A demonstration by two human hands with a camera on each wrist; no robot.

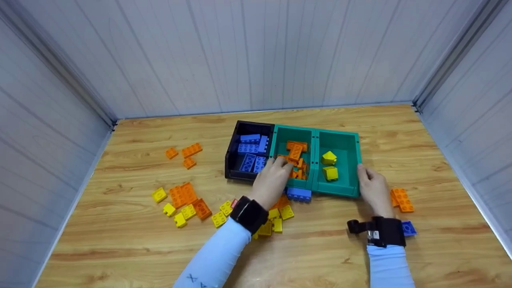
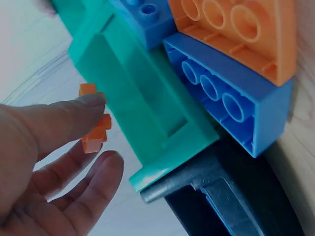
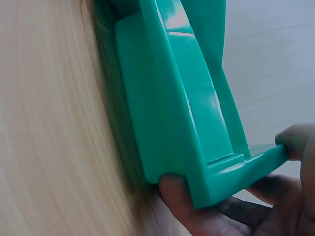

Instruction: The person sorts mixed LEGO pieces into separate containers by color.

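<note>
My left hand [image 1: 273, 182] reaches over the front of the middle green bin [image 1: 273, 140], which holds several orange bricks [image 1: 296, 152]. In the left wrist view its thumb and a finger pinch a small orange brick [image 2: 93, 132], partly hidden by the thumb. My right hand [image 1: 374, 188] grips the side wall of the right green bin [image 1: 344, 138] near its front corner. In the right wrist view, the thumb lies on the rim and fingers curl beneath the corner. Two yellow bricks [image 1: 330, 173] lie in that bin. A black bin [image 1: 232, 160] with several blue bricks [image 1: 248, 148] adjoins at left.
Loose orange bricks [image 1: 192, 150] and yellow bricks [image 1: 159, 195] lie on the wooden table [image 1: 136, 168] to the left. A blue brick [image 1: 299, 195] sits against the bins' front. More orange bricks [image 1: 404, 200] and another blue brick [image 1: 409, 228] lie beside the right wrist.
</note>
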